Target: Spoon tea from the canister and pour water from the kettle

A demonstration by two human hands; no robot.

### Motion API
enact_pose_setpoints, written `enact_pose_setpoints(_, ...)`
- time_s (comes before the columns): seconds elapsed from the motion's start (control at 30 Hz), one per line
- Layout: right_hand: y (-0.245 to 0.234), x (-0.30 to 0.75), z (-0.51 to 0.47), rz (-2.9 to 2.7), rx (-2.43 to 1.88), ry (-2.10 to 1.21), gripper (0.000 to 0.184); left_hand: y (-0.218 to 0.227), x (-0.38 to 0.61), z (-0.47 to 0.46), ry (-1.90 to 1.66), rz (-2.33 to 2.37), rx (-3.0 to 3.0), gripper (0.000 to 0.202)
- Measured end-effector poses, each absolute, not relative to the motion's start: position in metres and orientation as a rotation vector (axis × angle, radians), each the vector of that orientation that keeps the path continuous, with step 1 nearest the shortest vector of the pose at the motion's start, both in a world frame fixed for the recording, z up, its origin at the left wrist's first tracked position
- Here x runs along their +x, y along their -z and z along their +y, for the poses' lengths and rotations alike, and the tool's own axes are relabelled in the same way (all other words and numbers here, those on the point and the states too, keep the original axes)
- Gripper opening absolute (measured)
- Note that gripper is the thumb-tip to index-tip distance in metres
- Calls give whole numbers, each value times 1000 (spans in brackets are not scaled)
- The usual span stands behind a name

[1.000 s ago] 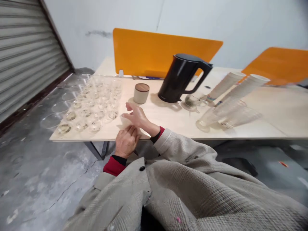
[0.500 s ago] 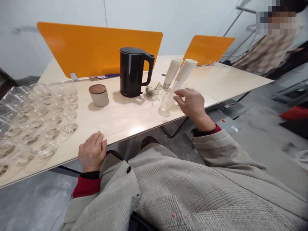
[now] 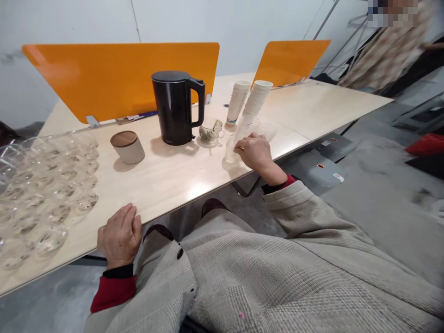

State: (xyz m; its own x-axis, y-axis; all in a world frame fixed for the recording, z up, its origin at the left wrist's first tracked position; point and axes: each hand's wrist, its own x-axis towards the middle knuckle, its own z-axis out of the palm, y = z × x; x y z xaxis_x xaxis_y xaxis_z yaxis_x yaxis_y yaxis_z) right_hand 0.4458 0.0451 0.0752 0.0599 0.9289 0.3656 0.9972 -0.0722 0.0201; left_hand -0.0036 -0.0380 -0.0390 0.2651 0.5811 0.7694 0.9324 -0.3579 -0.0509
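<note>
My left hand point(image 3: 120, 236) lies on the front edge of the table, fingers flat and holding nothing. My right hand point(image 3: 255, 150) is over the table at right, its thumb and fingertips pinched together beside the rim of a clear cup point(image 3: 229, 151). What the pinch holds, if anything, is hidden. Behind that hand other clear cups point(image 3: 249, 124) are partly covered. Two tall stacks of white paper cups, a left stack point(image 3: 237, 102) and a right stack point(image 3: 257, 98), rise beyond them. A small ribbed glass cup point(image 3: 209, 134) with dark green bits and a spoon sits left of the clear cup.
A black electric kettle point(image 3: 174, 108) stands mid-table, with a grey canister with a wooden lid point(image 3: 127, 149) to its left. Many clear glasses point(image 3: 52, 203) crowd the left end. An orange divider point(image 3: 121, 78) lines the back. Another person point(image 3: 388, 60) is at far right.
My right hand has moved left and slightly down, bringing its fingertips close to the clear cup's rim. The view has turned slightly, and my left hand remains on the table edge.
</note>
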Motion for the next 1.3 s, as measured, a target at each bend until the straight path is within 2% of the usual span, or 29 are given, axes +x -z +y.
enact_pose_setpoints(0.17,-81,449,45,-1880,-2097,365,14,37,-4,-36,914,-1345,-2017,22)
enact_pose_setpoints(0.47,-82,457,42,-1846,-1919,385,23,34,-4,-36,885,-1313,-2001,24)
enact_pose_setpoints(0.73,-116,445,16,-1768,-1586,571,24,33,-1,-39,889,-1326,-2009,22)
enact_pose_setpoints(0.83,-116,409,12,-1863,-1360,434,24,32,1,-42,890,-1356,-2027,20)
enact_pose_setpoints(1.0,-79,318,34,-2135,-1106,79,25,31,4,-45,884,-1416,-2015,20)
enact_pose_setpoints(1.13,-57,258,56,-2284,-1131,-75,23,33,5,-47,903,-1431,-2025,21)
enact_pose_setpoints(1.3,-57,225,68,-2364,-1239,-64,23,37,5,-48,916,-1573,-2086,26)
